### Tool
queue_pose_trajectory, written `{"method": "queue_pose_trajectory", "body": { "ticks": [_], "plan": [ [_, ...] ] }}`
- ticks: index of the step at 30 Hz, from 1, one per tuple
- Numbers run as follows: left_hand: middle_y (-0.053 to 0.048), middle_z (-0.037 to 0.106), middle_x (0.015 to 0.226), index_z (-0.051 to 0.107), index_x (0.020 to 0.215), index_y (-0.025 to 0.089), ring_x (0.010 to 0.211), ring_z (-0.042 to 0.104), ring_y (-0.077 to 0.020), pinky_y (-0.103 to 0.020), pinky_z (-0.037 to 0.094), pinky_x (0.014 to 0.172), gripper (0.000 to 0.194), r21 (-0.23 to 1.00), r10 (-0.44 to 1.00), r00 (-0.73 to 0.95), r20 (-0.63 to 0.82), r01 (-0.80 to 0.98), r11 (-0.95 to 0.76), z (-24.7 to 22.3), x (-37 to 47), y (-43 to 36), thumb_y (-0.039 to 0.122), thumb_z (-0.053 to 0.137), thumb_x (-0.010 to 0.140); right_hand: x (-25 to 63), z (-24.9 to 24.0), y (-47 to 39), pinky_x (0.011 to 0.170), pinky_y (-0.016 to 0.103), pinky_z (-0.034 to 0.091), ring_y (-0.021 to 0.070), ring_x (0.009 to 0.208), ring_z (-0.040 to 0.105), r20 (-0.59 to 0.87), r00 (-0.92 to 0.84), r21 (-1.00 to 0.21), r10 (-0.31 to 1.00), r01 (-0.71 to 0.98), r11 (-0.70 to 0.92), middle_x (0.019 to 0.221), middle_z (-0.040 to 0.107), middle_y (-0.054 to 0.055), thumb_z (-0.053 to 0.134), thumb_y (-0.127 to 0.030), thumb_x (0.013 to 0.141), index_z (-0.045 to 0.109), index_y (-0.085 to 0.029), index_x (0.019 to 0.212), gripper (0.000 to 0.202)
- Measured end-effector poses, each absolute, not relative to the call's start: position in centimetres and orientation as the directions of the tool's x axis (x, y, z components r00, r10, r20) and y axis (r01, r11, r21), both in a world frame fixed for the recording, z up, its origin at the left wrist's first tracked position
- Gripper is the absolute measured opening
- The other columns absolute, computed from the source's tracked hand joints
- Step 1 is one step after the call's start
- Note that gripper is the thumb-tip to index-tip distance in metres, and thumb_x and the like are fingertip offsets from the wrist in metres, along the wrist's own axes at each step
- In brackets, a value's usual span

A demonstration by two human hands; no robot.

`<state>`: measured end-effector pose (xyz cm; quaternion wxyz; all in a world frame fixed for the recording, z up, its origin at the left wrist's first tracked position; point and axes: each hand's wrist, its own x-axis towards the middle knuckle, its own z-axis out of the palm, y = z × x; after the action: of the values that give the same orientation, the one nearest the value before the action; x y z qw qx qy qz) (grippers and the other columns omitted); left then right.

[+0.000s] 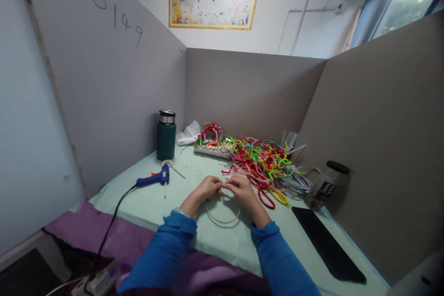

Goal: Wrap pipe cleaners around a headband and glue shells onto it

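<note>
My left hand (210, 187) and my right hand (240, 188) meet over the middle of the table, fingertips nearly touching. Both are closed in a pinch. A thin whitish hoop (224, 222) curves below them toward me, its upper part running up into the fingers. Whatever small part sits between the fingertips is too small to make out. Just beyond my right hand spreads a heap of colourful fuzzy pipe cleaners (258, 155), with red loops (266, 199) and a yellow loop (278, 196) at its near edge.
A blue hot glue gun (154, 178) lies at left, its cord running off the table. Behind it stands a dark green bottle (166, 136). A metal tray (211, 151) sits at the back. On the right are grey wire coils (296, 184), a tilted jar (326, 185) and a black slab (328, 244).
</note>
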<state>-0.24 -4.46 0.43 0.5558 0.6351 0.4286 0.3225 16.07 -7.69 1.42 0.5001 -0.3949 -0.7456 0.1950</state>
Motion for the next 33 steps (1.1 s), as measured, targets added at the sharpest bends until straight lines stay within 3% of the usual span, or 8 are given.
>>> {"method": "queue_pose_trajectory", "body": {
  "ticks": [6,10,15,19,22,26,29,33],
  "plan": [
    [0.009,0.034,0.039,0.059,0.065,0.013,0.031,0.026,-0.0041,-0.02,0.014,0.037,0.023,0.971,0.961,0.274,-0.041,0.237,-0.026,0.3,-0.2,-4.3,0.036,0.064,0.068,16.3,0.8,-7.6,0.064,0.031,0.03,0.0164,0.063,0.047,0.639,-0.397,-0.361,0.659,0.602,0.713,0.064,0.055,0.002,0.065,-0.029,0.078,0.07,-0.025,0.067,0.013],
    [0.003,0.05,0.049,0.065,0.069,0.01,0.042,0.038,-0.0068,-0.02,0.025,0.042,0.025,0.953,0.954,0.28,0.103,0.248,-0.175,0.6,-0.2,-4.4,0.035,0.065,0.065,16.1,1.1,-7.9,0.072,0.034,0.029,0.0164,0.067,0.047,0.694,-0.439,-0.125,0.571,0.707,0.696,0.064,0.058,0.001,0.065,-0.027,0.079,0.067,-0.022,0.068,0.013],
    [-0.003,0.063,0.064,0.069,0.071,0.01,0.062,0.051,-0.0129,-0.022,0.037,0.057,0.028,0.88,0.917,0.3,0.263,0.315,-0.356,0.6,-0.4,-4.1,0.037,0.059,0.068,15.8,1.9,-9.0,0.08,0.037,0.029,0.0172,0.071,0.048,0.764,-0.386,-0.041,0.517,0.77,0.636,0.064,0.06,0.002,0.061,-0.035,0.084,0.065,-0.019,0.07,0.021],
    [-0.004,0.066,0.067,0.071,0.073,0.013,0.065,0.054,-0.0145,-0.023,0.038,0.062,0.028,0.803,0.896,0.301,0.325,0.413,-0.43,0.9,-0.4,-4.1,0.036,0.055,0.072,16.0,2.4,-9.6,0.082,0.037,0.031,0.0169,0.071,0.05,0.848,-0.257,-0.122,0.463,0.757,0.643,0.064,0.061,0.001,0.056,-0.034,0.086,0.065,-0.02,0.072,0.022],
    [-0.004,0.066,0.066,0.072,0.072,0.013,0.066,0.055,-0.0153,-0.024,0.037,0.063,0.029,0.772,0.895,0.272,0.355,0.456,-0.444,1.0,-0.4,-3.9,0.035,0.054,0.073,16.5,2.5,-9.6,0.084,0.037,0.034,0.0196,0.082,0.053,0.911,-0.079,-0.216,0.405,0.745,0.632,0.078,0.063,0.004,0.05,-0.036,0.089,0.067,-0.02,0.081,0.024],
    [-0.005,0.066,0.07,0.071,0.073,0.013,0.07,0.055,-0.0154,-0.024,0.039,0.066,0.029,0.826,0.89,0.232,0.392,0.337,-0.452,0.8,-0.4,-3.4,0.037,0.055,0.072,17.3,2.1,-8.4,0.086,0.038,0.038,0.0239,0.1,0.05,0.862,0.348,-0.505,0.37,0.66,0.556,0.101,0.058,0.011,0.038,-0.043,0.091,0.065,-0.016,0.098,0.038],
    [-0.002,0.062,0.065,0.069,0.072,0.012,0.064,0.052,-0.013,-0.023,0.038,0.062,0.031,0.896,0.907,0.191,0.375,0.177,-0.408,0.9,-0.3,-3.3,0.041,0.058,0.07,17.4,1.4,-7.3,0.07,0.033,0.042,0.0206,0.078,0.054,0.642,0.511,-0.766,0.571,0.429,0.478,0.084,0.06,0.009,0.037,-0.051,0.088,0.065,-0.016,0.09,0.045],
    [0.004,0.049,0.05,0.069,0.081,0.011,0.043,0.036,-0.0069,-0.021,0.028,0.046,0.041,0.963,0.95,0.174,0.258,0.039,-0.268,1.3,-0.1,-3.9,0.048,0.062,0.068,16.4,0.3,-6.6,0.045,0.024,0.032,0.011,0.046,0.039,0.28,0.244,-0.96,0.928,0.075,0.27,0.053,0.048,-0.001,0.054,-0.059,0.075,0.062,-0.016,0.071,0.043]
  ]
}}
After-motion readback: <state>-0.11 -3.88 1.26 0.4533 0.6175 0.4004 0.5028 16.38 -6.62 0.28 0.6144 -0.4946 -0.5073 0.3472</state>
